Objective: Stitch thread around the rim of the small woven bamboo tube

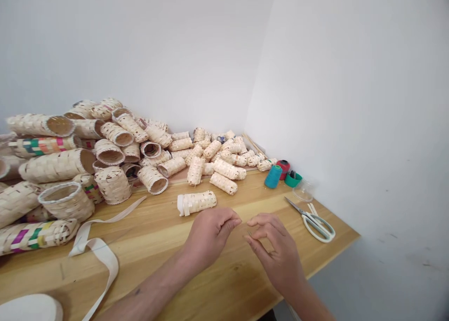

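Note:
My left hand (212, 232) is closed in a pinch over the middle of the table, thumb against forefinger. What it holds, if anything, is too fine to make out. My right hand (275, 251) faces it from a short distance, thumb and forefinger curled toward each other. Something thin seems to lie at those fingertips, too small to name. Just beyond my left hand, a small woven cylinder basket (198, 202) lies on its side, white material around its left end. Scissors (315, 223) with pale handles rest to the right of my right hand.
Woven baskets (56, 165) are heaped at the left and back. A pale fabric strip (108, 260) curls near a white roll (31, 308). A blue thread spool (273, 176), a red spool (283, 168), a green cup (293, 179) and a clear container (304, 190) stand by the wall.

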